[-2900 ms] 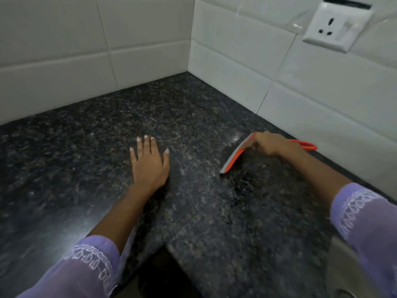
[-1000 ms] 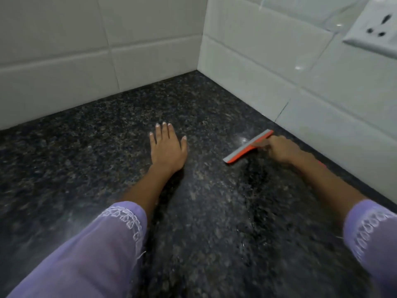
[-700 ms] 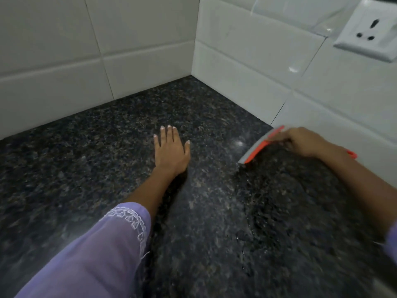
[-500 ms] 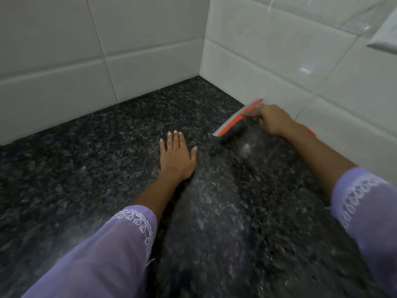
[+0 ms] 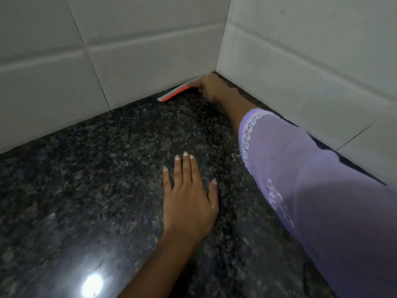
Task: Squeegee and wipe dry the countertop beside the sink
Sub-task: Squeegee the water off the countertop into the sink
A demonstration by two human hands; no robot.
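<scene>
The dark speckled granite countertop (image 5: 111, 173) fills the view up to a tiled corner. My right hand (image 5: 209, 88) reaches deep into that corner and grips an orange squeegee (image 5: 175, 93) with a grey rubber blade. The blade lies against the foot of the back wall, on the stone. The handle is hidden under my fingers. My left hand (image 5: 189, 201) lies flat on the counter in the middle, fingers straight and spread a little, holding nothing.
White wall tiles (image 5: 139, 39) close off the back, and more white tiles (image 5: 311, 61) run along the right side. A lamp's bright reflection (image 5: 91, 284) shines on the stone near the front left. My purple sleeve (image 5: 322, 190) covers the right part of the counter.
My right hand has pushed the squeegee away from me along the right wall into the far corner. My left hand has stayed flat on the counter. The camera has moved forward.
</scene>
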